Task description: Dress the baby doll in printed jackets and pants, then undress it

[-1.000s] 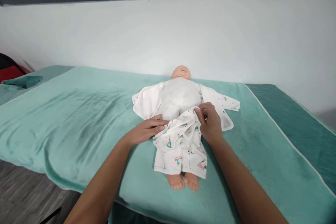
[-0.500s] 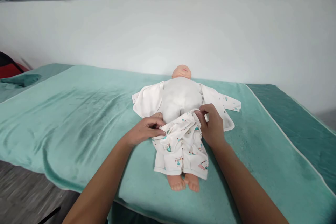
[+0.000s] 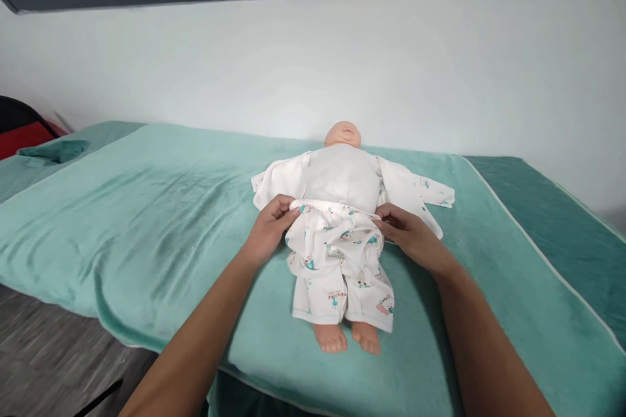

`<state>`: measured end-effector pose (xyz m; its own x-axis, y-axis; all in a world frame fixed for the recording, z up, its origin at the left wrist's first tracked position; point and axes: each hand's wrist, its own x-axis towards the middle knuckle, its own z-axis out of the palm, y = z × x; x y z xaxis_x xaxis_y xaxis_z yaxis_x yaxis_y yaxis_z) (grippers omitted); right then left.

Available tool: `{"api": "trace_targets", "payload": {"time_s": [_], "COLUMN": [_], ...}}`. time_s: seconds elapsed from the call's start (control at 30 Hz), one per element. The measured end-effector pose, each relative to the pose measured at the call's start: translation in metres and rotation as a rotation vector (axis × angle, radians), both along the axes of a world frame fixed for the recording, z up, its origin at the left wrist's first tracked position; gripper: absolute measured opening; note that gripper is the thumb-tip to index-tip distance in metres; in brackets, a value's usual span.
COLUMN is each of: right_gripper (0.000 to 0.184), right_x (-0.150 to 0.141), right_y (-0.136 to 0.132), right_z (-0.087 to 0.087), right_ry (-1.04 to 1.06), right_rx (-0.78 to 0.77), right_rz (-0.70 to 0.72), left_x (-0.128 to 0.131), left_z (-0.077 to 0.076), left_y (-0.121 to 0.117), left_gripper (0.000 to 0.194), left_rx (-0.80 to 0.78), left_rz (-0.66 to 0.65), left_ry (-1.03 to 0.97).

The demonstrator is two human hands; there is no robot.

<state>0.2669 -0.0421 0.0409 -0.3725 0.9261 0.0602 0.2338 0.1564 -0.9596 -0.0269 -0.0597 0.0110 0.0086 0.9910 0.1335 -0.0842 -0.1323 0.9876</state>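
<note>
A baby doll (image 3: pixel 342 135) lies on its back, head toward the wall and bare feet toward me. White printed pants (image 3: pixel 337 254) cover its legs, with the waistband lying across the lower belly. My left hand (image 3: pixel 271 225) pinches the waistband at its left side. At the right side, my right hand (image 3: pixel 408 234) has the waistband's other edge between thumb and fingers. A white jacket (image 3: pixel 401 182) is spread open around the doll's grey-white torso (image 3: pixel 342 172), its sleeves stretched out to both sides.
A green velvety sheet (image 3: pixel 161 208) with some wrinkles covers the bed under the doll. Behind it rises a white wall (image 3: pixel 220 71). A red and black object (image 3: pixel 22 130) stands at the far left, and grey floor (image 3: pixel 44 345) shows at lower left.
The waistband has moved up toward the belly and is now straighter across. My left hand has risen along with it. The doll's feet are slightly farther apart.
</note>
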Motion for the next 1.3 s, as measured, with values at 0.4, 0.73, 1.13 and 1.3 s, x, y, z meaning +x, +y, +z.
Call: {"api": "trace_targets", "payload": {"time_s": [0.4, 0.73, 1.13, 1.3], "right_gripper": [0.032, 0.03, 0.022, 0.015], "right_x": [0.013, 0.013, -0.01, -0.019], "right_y": [0.003, 0.001, 0.0, 0.008], "right_z": [-0.003, -0.007, -0.016, -0.023], "right_ry": [-0.054, -0.063, 0.16, 0.051], "right_rx": [-0.032, -0.071, 0.008, 0.186], "right_rz": [0.108, 0.136, -0.131, -0.433], "left_x": [-0.001, -0.007, -0.01, -0.006], "left_z": [0.007, 0.006, 0.006, 0.005], "left_y": [0.003, 0.003, 0.003, 0.002], "left_gripper": [0.033, 0.023, 0.048, 0.038], "left_rx": [-0.08, -0.162, -0.084, -0.06], "left_rz": [-0.138, -0.275, -0.33, -0.341], "left_ry": [0.286, 0.001, -0.126, -0.132]}}
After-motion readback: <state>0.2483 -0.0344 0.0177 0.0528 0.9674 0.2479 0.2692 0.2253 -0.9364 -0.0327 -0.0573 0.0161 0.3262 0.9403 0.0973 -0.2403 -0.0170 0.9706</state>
